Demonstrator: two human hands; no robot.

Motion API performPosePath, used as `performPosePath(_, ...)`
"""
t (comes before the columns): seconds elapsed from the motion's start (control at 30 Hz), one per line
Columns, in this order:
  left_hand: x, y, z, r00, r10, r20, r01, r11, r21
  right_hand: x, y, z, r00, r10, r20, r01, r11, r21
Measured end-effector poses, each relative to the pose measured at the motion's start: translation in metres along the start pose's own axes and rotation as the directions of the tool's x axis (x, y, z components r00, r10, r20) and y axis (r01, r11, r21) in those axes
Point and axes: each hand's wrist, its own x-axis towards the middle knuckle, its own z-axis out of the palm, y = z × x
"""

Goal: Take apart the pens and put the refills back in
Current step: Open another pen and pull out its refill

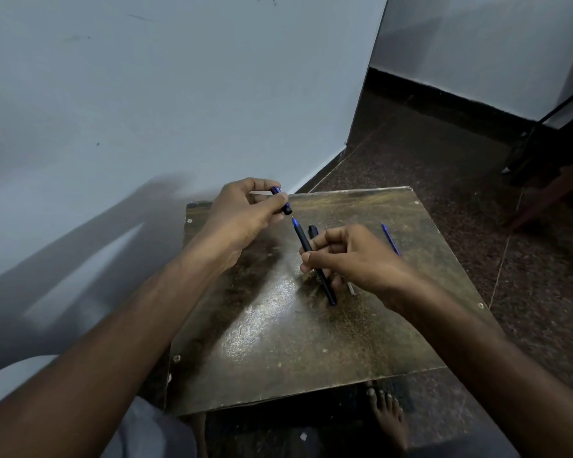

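Observation:
My left hand (245, 213) pinches a short dark blue pen cap (282, 201) above the far left of the small wooden table (278, 342). My right hand (348, 256) grips a dark pen body (315, 262) with its blue tip pointing up toward the cap; a small gap separates tip and cap. Just behind my right fingers, the end of another black pen part (313, 230) shows on the table. A loose blue refill (391, 239) lies on the table to the right of my right hand. A thin pale part (351, 287) sticks out under my right hand.
The table stands close to a pale wall (146, 110) on the left. Dark speckled floor (444, 153) stretches right and behind. A bare foot (389, 414) rests under the table's near edge. Dark cables and a stand (543, 140) sit at far right.

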Motion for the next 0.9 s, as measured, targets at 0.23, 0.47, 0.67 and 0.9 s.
performPosePath(0.23,-0.007,-0.002,0.003,0.997,0.008,0.073,-0.016,0.994,0.112,0.0,-0.002,0.002,0.999,0.005,-0.04,-0.005,1.0,-0.001)
performPosePath(0.47,-0.027,-0.007,0.018,0.983,0.16,0.086,-0.178,0.944,0.278,0.0,-0.004,0.006,0.982,0.021,-0.19,0.005,0.991,0.134)
performPosePath(0.67,-0.028,-0.005,0.021,0.978,0.17,0.117,-0.2,0.927,0.318,-0.004,-0.006,0.01,0.98,0.023,-0.197,0.01,0.987,0.163)
performPosePath(0.9,-0.031,-0.003,0.023,0.967,0.228,0.112,-0.254,0.887,0.385,0.0,-0.017,0.008,0.988,-0.003,-0.152,0.034,0.979,0.199)
